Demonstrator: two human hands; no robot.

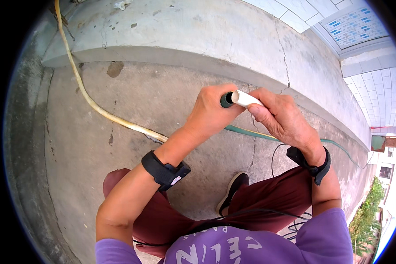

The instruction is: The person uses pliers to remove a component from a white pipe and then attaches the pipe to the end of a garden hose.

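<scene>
My left hand (211, 108) is closed around a dark green tube end (227, 100), its dark round opening facing up beside my thumb. My right hand (280, 115) grips a short white pipe (247, 99) between thumb and fingers, its open end right against the green tube end; whether it goes inside, I cannot tell. Beneath both hands a green hose (253, 133) runs off to the right along the concrete ground (83, 176). A yellowed hose (99, 108) curves from the upper left to under my left forearm. Black straps with small boxes are on both wrists.
A raised concrete ledge (180, 31) crosses the top, with white tiled wall (367, 92) at upper right. Loose black cable (297, 224) lies by my right leg. Plants (366, 211) stand at the lower right edge. My shoe (231, 187) rests on the cracked ground.
</scene>
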